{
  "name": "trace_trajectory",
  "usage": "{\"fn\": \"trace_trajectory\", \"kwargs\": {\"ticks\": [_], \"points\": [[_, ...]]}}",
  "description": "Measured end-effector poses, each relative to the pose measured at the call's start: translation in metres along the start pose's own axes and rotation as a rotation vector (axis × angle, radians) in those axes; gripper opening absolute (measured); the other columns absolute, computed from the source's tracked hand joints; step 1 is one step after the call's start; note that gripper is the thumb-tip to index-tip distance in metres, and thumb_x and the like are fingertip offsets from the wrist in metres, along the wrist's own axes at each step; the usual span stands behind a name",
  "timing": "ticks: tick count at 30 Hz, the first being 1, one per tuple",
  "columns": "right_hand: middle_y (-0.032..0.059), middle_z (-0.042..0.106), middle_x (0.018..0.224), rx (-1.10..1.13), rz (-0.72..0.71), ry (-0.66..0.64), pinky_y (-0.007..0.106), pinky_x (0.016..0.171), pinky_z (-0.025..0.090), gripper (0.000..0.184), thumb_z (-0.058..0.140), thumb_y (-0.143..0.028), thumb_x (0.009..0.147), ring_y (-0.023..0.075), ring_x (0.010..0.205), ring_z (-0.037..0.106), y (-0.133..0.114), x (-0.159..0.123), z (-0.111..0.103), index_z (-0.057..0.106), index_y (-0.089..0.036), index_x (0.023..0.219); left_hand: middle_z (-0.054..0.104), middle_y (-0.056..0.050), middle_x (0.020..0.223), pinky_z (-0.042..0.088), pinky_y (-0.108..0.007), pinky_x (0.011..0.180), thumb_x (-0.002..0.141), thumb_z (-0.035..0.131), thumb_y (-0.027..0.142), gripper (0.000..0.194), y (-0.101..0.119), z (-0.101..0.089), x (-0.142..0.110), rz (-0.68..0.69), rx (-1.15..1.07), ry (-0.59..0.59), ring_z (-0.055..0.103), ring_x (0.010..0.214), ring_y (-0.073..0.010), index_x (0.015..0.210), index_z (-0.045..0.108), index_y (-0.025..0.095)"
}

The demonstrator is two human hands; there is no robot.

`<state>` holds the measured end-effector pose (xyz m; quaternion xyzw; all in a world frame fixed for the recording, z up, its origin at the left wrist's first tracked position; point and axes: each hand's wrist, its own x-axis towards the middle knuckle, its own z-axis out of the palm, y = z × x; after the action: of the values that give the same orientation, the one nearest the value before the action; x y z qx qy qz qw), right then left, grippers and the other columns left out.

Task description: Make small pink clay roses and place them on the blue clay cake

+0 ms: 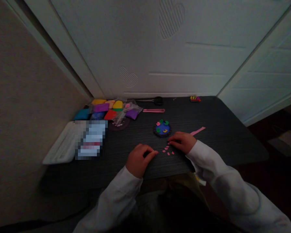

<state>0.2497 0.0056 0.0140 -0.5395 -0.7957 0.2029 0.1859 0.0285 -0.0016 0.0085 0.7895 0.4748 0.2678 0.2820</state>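
On the dark table lie several small flat pink clay pieces [167,149], between my two hands. My right hand [183,141] is closed in a pinch, with one pink clay piece [168,143] at its fingertips. To the left of the pieces, my left hand [139,158] has thumb and forefinger pressed together; whatever is between them is too small to make out. Just beyond the hands sits a round clay pond [162,128], blue inside a dark brown rim, with green leaf shapes, a pink flower and small yellow pieces on it. A pink flat tool [198,130] lies beside my right hand.
Packets of coloured clay [110,110] are heaped at the back left, by a dark round mat [120,124]. Black-handled scissors [157,101] and pink tools [154,110] lie behind the pond. A white tray [63,145] stands left; a small colourful object [195,99] lies back right.
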Motion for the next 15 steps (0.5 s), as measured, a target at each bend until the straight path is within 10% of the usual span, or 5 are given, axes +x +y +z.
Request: {"fn": "trace_trajectory", "kwargs": {"ticks": [15], "points": [[0.0033, 0.055, 0.075, 0.073, 0.015, -0.056, 0.025, 0.064, 0.041, 0.012, 0.052, -0.022, 0.072, 0.0123, 0.069, 0.052, -0.0030, -0.0007, -0.0046, 0.061, -0.018, 0.078, 0.062, -0.002, 0.077, 0.040, -0.032, 0.075, 0.073, 0.050, 0.027, 0.015, -0.0034, 0.0022, 0.0027, 0.119, 0.063, 0.070, 0.052, 0.077, -0.0150, 0.082, 0.060, 0.019]]}}
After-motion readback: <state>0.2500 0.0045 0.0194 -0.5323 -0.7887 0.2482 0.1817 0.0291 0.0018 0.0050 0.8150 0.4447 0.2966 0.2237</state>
